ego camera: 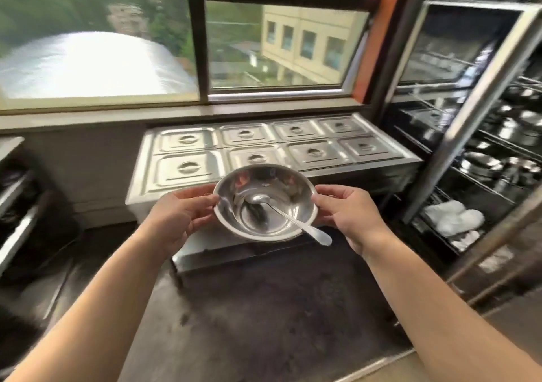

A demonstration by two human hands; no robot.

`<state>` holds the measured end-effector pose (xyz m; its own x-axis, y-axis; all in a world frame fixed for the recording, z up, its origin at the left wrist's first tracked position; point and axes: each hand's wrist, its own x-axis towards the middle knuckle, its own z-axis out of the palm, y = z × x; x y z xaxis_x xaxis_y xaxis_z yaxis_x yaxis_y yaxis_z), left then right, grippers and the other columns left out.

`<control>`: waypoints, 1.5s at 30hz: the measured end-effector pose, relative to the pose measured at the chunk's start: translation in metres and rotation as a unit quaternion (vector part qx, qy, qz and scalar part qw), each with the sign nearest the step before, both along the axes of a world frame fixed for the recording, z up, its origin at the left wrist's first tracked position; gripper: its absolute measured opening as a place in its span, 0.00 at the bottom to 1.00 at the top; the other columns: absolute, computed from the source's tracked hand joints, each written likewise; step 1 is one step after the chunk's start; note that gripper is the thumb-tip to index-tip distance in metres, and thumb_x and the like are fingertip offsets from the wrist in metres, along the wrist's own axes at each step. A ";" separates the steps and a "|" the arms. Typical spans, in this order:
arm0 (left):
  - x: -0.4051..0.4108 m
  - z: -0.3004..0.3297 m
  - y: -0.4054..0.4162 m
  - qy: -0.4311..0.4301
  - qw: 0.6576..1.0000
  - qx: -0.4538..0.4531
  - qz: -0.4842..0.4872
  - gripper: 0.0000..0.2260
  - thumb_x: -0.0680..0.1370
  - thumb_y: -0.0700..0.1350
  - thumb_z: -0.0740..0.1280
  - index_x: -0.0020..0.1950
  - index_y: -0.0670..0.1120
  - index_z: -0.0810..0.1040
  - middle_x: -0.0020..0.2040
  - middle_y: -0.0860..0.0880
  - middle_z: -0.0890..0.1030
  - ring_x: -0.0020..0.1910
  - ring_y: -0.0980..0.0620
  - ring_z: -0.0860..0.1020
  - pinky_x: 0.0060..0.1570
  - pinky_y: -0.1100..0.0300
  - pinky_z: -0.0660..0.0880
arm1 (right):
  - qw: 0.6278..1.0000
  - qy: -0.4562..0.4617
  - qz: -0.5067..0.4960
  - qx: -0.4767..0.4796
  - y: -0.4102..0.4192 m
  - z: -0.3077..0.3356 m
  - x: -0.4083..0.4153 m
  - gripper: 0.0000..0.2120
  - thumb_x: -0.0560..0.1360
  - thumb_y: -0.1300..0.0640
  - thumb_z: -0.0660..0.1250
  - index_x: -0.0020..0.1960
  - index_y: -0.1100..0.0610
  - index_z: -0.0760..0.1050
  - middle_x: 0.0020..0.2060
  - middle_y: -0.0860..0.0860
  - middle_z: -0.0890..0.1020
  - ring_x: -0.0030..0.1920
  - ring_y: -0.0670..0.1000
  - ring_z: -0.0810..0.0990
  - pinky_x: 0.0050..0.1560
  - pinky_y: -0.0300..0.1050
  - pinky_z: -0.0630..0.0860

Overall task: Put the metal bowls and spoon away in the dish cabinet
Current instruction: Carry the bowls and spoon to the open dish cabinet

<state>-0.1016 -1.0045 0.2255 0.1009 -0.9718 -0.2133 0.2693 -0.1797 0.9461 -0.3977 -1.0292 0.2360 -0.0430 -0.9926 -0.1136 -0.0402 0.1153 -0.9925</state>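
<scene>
A shiny metal bowl [261, 188] is held in the air in front of me, above the dark floor. My left hand [179, 214] grips its left rim and my right hand [349, 214] grips its right rim. A metal spoon [289, 220] lies inside the bowl, its handle sticking out over the near right rim. The dish cabinet [469, 135] stands at the right with its door open, and wire shelves inside carry several metal bowls [481, 164].
A steel serving counter [187, 146] with several lidded pans stands under the window, straight ahead beyond the bowl. White cloths [453, 217] lie on a low cabinet shelf. A steel rack edge [17, 205] is at the left. The floor below is dark and stained.
</scene>
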 end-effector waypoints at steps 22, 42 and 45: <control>-0.296 -0.008 -0.340 0.001 0.932 0.004 -0.361 0.12 0.72 0.33 0.73 0.55 0.39 0.84 0.49 0.38 0.83 0.40 0.49 0.81 0.41 0.59 0.81 | 0.927 -0.029 -0.374 -0.004 -0.139 -0.028 -0.246 0.14 0.76 0.66 0.73 0.61 0.65 0.81 0.41 0.57 0.88 0.37 0.53 0.87 0.36 0.44 0.83; -0.607 -0.012 -0.540 -0.053 0.904 -0.020 -0.423 0.13 0.76 0.33 0.70 0.60 0.36 0.80 0.46 0.38 0.81 0.42 0.47 0.77 0.41 0.59 0.81 | 0.853 0.013 -0.522 0.001 -0.323 -0.053 -0.502 0.15 0.76 0.60 0.72 0.62 0.58 0.82 0.48 0.53 0.88 0.46 0.53 0.88 0.47 0.51 0.85; -0.647 -0.024 -0.574 -0.053 0.899 -0.017 -0.434 0.12 0.75 0.33 0.70 0.59 0.38 0.82 0.42 0.41 0.82 0.35 0.52 0.80 0.38 0.61 0.79 | 0.834 0.018 -0.551 0.011 -0.348 -0.058 -0.528 0.14 0.77 0.57 0.72 0.62 0.55 0.82 0.48 0.50 0.88 0.47 0.51 0.87 0.47 0.49 0.85</control>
<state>-0.7490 -1.5783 0.2013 -0.6798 -0.7006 -0.2167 -0.0506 -0.2500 0.9669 -0.9255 -1.3768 0.1778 -0.9319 -0.3455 -0.1107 0.0732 0.1199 -0.9901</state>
